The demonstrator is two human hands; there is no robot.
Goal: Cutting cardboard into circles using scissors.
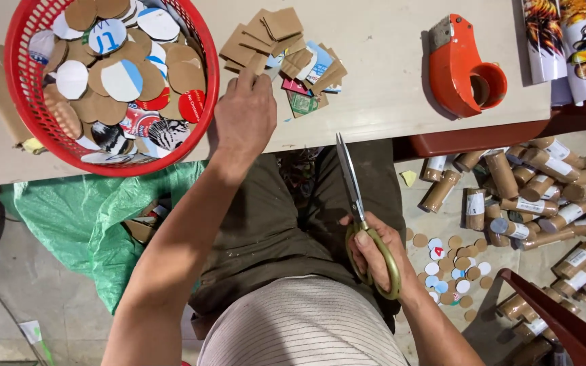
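- Here, the left hand [243,116] reaches onto the desk [388,81], fingers together on the pile of cardboard squares [283,57].
- At 5 o'clock of it, the right hand [373,252] is clamped on the scissors [359,211], blades closed, pointing toward 12.
- A red basket [18,102] of discs sits at 9 o'clock of the pile.

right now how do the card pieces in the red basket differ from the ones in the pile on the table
The pieces in the red basket are round discs; the pile on the table is squarish pieces. The discs are contained and far more numerous; the squarish pieces lie loose, and the left hand reaches them with its fingers. Both mix plain brown card with printed colour.
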